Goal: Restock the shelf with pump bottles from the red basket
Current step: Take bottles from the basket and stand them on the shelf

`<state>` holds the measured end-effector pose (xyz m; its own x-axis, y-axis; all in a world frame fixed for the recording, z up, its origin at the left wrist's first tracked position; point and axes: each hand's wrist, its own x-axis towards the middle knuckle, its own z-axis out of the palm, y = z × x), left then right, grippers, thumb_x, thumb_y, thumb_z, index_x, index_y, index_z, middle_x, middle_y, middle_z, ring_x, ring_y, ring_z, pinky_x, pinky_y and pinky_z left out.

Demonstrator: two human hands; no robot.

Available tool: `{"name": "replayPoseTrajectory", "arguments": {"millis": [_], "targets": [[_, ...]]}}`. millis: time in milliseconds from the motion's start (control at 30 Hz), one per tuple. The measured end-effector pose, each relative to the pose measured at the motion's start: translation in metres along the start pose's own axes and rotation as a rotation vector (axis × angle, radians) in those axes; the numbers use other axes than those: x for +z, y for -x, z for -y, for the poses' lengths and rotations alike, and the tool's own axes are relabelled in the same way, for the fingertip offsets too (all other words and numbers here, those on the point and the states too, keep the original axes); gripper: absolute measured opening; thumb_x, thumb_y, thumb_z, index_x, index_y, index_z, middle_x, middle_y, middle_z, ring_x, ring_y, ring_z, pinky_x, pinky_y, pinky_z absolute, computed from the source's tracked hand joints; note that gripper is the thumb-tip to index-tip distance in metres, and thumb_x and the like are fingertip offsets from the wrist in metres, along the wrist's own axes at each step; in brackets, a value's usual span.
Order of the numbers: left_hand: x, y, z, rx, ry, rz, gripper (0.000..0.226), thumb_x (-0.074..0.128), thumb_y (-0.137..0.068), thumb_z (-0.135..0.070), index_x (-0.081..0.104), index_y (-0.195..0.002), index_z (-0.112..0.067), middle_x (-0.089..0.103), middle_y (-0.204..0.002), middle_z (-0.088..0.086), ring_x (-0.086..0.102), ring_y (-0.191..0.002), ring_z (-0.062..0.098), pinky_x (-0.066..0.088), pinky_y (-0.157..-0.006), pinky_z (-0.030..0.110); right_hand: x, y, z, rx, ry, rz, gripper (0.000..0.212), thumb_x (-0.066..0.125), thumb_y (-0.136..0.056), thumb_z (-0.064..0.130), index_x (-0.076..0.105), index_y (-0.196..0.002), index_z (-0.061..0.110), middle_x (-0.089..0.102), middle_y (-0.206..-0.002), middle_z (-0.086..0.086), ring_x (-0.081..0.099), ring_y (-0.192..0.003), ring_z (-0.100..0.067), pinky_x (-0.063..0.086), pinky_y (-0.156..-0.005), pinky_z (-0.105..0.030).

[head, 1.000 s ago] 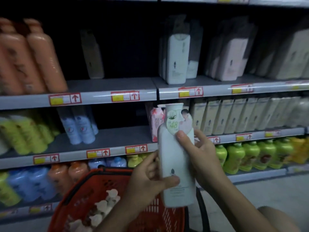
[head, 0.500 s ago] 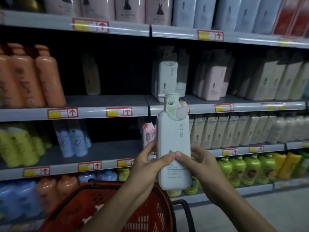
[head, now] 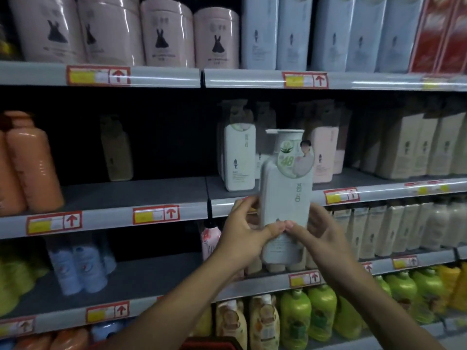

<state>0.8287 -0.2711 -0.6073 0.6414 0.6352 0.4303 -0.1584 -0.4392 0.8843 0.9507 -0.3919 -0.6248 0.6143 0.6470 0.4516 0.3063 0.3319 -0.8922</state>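
I hold a white pump bottle (head: 285, 198) upright in front of the shelves, a round green and pink tag at its neck. My left hand (head: 242, 236) grips its lower left side and my right hand (head: 318, 233) its lower right side, thumbs meeting on the front. Behind it, on the middle shelf (head: 141, 195), stands a matching white bottle (head: 238, 157) with others behind. Only a sliver of the red basket (head: 217, 346) shows at the bottom edge.
Orange bottles (head: 27, 160) stand at the middle shelf's left, with a wide gap beside them. Pink (head: 323, 152) and beige bottles (head: 409, 150) fill the right. Pink tubs (head: 164, 34) sit on top. Blue bottles (head: 83, 269) and green bottles (head: 323, 314) are below.
Both hands have lifted the white bottle higher, up to the middle shelf's level. The view has tilted up, so the red basket has nearly left the frame.
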Motion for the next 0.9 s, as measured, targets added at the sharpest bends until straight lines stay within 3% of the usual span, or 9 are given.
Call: {"name": "replayPoseTrajectory", "arguments": {"millis": [67,167,300,467,600,700,800,900], "targets": [[0.001,-0.027,-0.009,0.043,-0.066,0.015,0.066,0.089,-0.073,-0.033,0.059,-0.132,-0.03,0.06,-0.123,-0.013,0.065,-0.103,0.003,0.058,-0.092,0.031,-0.003,-0.025,0.002,-0.072,0.02,-0.026,0.059,0.077,-0.078,0.022,0.058,-0.134,0.015,0.073,-0.126,0.002,0.069,-0.116,-0.009,0.058,-0.096,-0.031],[0.001,-0.066,-0.019,0.079,-0.11,0.033,0.069,0.088,-0.074,-0.035,0.058,-0.136,-0.028,0.064,-0.127,-0.009,0.069,-0.101,0.008,0.06,-0.089,0.031,-0.008,-0.058,0.004,-0.186,0.069,-0.073,0.056,0.079,-0.083,0.015,0.057,-0.134,0.016,0.071,-0.125,0.007,0.069,-0.113,-0.003,0.057,-0.091,-0.021],[0.004,-0.103,-0.025,0.104,-0.131,0.0,0.06,0.086,-0.078,-0.028,0.06,-0.132,-0.028,0.065,-0.118,-0.015,0.07,-0.095,0.008,0.062,-0.087,0.034,-0.012,-0.098,0.003,-0.236,0.064,-0.058,0.057,0.077,-0.088,0.009,0.053,-0.138,0.013,0.068,-0.129,0.005,0.066,-0.115,0.001,0.056,-0.096,-0.021],[0.014,-0.136,-0.013,0.074,-0.075,-0.128,0.059,0.082,-0.082,-0.026,0.057,-0.135,-0.033,0.067,-0.123,-0.014,0.071,-0.101,0.011,0.064,-0.082,0.037,-0.008,-0.14,0.002,-0.236,0.019,-0.02,0.055,0.076,-0.089,0.007,0.052,-0.137,0.015,0.067,-0.131,0.006,0.067,-0.116,-0.002,0.057,-0.094,-0.022],[0.025,-0.146,-0.009,0.063,-0.056,-0.18,0.052,0.076,-0.087,-0.019,0.055,-0.131,-0.039,0.069,-0.112,-0.012,0.068,-0.1,0.006,0.057,-0.072,0.016,-0.009,-0.161,-0.009,-0.223,-0.006,0.012,0.051,0.074,-0.089,0.006,0.053,-0.13,0.028,0.067,-0.131,0.003,0.067,-0.117,-0.005,0.058,-0.094,-0.026],[0.033,-0.152,-0.007,0.096,-0.076,-0.204,0.052,0.072,-0.091,-0.018,0.054,-0.136,-0.037,0.066,-0.113,-0.015,0.065,-0.096,-0.002,0.051,-0.065,0.005,-0.013,-0.172,-0.02,-0.211,-0.042,0.033,0.054,0.072,-0.092,0.005,0.049,-0.137,0.023,0.066,-0.133,0.004,0.066,-0.12,-0.005,0.058,-0.092,-0.024],[0.042,-0.158,-0.001,0.083,-0.131,-0.263,0.047,0.07,-0.092,-0.016,0.058,-0.134,-0.03,0.068,-0.12,-0.012,0.066,-0.101,0.002,0.052,-0.078,0.008,-0.015,-0.181,-0.03,-0.172,-0.048,0.065,0.06,0.071,-0.092,0.004,0.045,-0.144,0.019,0.065,-0.135,0.004,0.065,-0.122,-0.007,0.057,-0.093,-0.023],[0.049,-0.163,0.009,0.077,-0.17,-0.315,0.051,0.067,-0.089,-0.023,0.055,-0.138,-0.031,0.068,-0.128,-0.008,0.066,-0.115,0.011,0.056,-0.099,0.033,-0.016,-0.19,-0.037,-0.134,-0.067,0.057,0.055,0.07,-0.093,0.005,0.05,-0.142,0.018,0.07,-0.129,0.005,0.068,-0.118,-0.006,0.058,-0.092,-0.023]]}}
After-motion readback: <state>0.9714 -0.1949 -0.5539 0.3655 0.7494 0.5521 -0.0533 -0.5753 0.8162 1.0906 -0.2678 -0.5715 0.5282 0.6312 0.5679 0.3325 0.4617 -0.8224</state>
